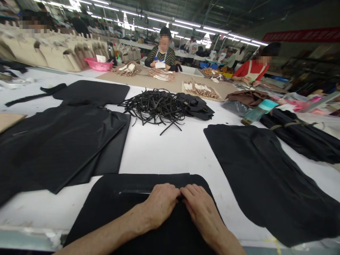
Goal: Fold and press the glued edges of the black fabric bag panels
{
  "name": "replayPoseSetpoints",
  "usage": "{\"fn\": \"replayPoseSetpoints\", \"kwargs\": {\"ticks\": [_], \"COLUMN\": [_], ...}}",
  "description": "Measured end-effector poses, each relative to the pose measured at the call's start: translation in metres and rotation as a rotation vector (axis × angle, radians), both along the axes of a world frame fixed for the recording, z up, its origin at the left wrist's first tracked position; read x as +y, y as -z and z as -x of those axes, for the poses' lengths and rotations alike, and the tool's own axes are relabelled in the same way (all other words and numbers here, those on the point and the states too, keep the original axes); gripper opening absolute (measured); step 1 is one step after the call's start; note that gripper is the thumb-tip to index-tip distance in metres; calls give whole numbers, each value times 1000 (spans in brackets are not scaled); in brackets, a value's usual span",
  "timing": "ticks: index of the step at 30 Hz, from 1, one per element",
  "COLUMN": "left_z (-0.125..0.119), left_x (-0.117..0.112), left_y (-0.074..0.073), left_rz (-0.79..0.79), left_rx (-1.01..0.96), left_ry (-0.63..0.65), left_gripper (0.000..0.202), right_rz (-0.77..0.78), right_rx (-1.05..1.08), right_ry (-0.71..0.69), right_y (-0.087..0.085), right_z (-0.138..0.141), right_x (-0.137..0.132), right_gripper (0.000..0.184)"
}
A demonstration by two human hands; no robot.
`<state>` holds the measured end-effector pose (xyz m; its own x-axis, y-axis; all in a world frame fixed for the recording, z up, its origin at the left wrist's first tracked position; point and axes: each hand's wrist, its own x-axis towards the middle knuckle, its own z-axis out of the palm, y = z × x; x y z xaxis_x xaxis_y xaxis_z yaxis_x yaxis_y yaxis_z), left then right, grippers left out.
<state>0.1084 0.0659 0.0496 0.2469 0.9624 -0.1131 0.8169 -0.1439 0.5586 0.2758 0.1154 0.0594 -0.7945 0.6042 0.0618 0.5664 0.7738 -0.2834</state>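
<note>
A large black panel (111, 209) with rounded far corners lies at the table's near edge, running under both forearms. My left hand (164, 200) is closed, its fingers curled down near the panel's far edge. Right beside it, my right hand (198, 202) is closed too, fingertips almost meeting the left ones. Dark material matching the panel shows pinched between them; the fingertips themselves are partly hidden. Left of the hands, a thin shiny strip (134, 192) runs across the panel.
Black sheets (61, 141) are stacked at left, and a long black pile (260, 170) lies at right. Beyond are a heap of black straps (156, 106), a teal-lidded bottle (259, 111) and a pink basin (98, 64). Two people sit across the table.
</note>
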Motion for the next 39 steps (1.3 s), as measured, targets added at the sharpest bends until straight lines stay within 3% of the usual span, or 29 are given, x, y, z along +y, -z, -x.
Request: {"fn": "replayPoseSetpoints", "kwargs": {"ticks": [6, 11, 14, 19, 27, 34, 39], "left_z": [34, 84, 102, 102, 96, 105, 113], "left_x": [-28, -64, -75, -76, -77, -77, -79], "left_y": [-7, 0, 5, 9, 17, 20, 18], "left_rz": [-52, -76, -78, -113, -250, -290, -303], "left_rx": [146, 233, 218, 178, 152, 187, 308], "left_ry": [3, -162, -235, -291, -345, -237, -12], "left_gripper": [17, 19, 18, 22, 22, 17, 16], "right_rz": [-55, -80, -117, -165, -12, -71, -113], "right_rx": [-23, -16, -20, -16, 30, 21, 53], "right_ry": [-8, 11, 41, 11, -124, -170, -229], "right_y": [18, 20, 20, 16, 20, 29, 34], "right_z": [-8, -11, -9, 13, 81, 95, 91], "right_x": [6, 7, 3, -9, -27, -31, -29], "right_gripper": [21, 20, 21, 19, 16, 12, 9]}}
